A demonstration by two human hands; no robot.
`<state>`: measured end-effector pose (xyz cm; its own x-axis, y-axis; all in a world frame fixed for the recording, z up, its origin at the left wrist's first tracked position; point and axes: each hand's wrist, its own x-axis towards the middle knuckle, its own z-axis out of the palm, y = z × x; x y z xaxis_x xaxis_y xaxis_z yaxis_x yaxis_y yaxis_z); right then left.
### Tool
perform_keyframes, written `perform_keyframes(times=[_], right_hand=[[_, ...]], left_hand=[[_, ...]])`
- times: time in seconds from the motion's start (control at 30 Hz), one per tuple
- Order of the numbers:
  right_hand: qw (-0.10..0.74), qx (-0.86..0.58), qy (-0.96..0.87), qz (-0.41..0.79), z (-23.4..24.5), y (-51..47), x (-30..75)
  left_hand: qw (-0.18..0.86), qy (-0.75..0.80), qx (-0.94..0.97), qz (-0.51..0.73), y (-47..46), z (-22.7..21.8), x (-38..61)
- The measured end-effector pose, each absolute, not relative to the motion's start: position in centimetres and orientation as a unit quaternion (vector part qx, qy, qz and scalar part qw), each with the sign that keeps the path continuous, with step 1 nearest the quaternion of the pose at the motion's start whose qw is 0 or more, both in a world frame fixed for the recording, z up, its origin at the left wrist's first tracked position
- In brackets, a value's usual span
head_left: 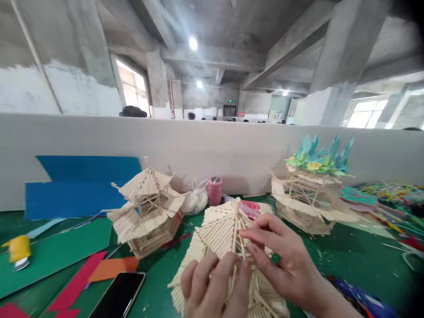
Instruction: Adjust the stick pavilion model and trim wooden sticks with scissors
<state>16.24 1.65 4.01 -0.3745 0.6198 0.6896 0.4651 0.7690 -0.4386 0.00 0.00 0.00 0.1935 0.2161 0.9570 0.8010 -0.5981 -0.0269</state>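
1. Two hands were busy on a stick roof (218, 232) that stood in the middle of the green tabletop (347, 258), right in front of the person.
2. The left hand (207, 287) was low at the near edge of the roof. Its grip was closed, with the fingers curled over the thin sticks there.
3. The right hand (285, 263) came in from the right. Its grip was narrowed to a pinch, thumb and forefinger meeting on the loose upright sticks near the roof's ridge, the other fingers lying along the slope.
4. A finished stick pagoda (149, 214) stood just left of the roof, a little farther back and tilted.
5. Behind the roof, by the grey partition, were a pink can (215, 191) and a knotted plastic bag (196, 201), close beside each other.
6. To the right stood a second stick model (304, 207), topped with teal and green paper leaves (319, 157), well apart from the hands.
7. A dark phone (119, 295) lay flat at the near left, beside an orange paper strip (114, 268) and a red one (77, 285).
8. Farther left lay a green card sheet (56, 251) with a yellow object (19, 249) at its edge, and a blue board (82, 185) leaned against the partition.
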Motion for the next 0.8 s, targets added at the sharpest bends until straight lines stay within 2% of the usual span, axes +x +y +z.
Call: perform_keyframes(times=[0.33,0.8], right_hand=[[0.490,-0.331,-0.806,0.037,4.4,1.6,16.8],[0.491,-0.322,-0.808,0.037,4.2,1.3,16.8]], left_hand=[[0.263,-0.340,-0.737,-0.522,-0.8,0.5,-1.6],[0.244,-0.342,-0.732,-0.537,-0.4,0.6,-0.7]])
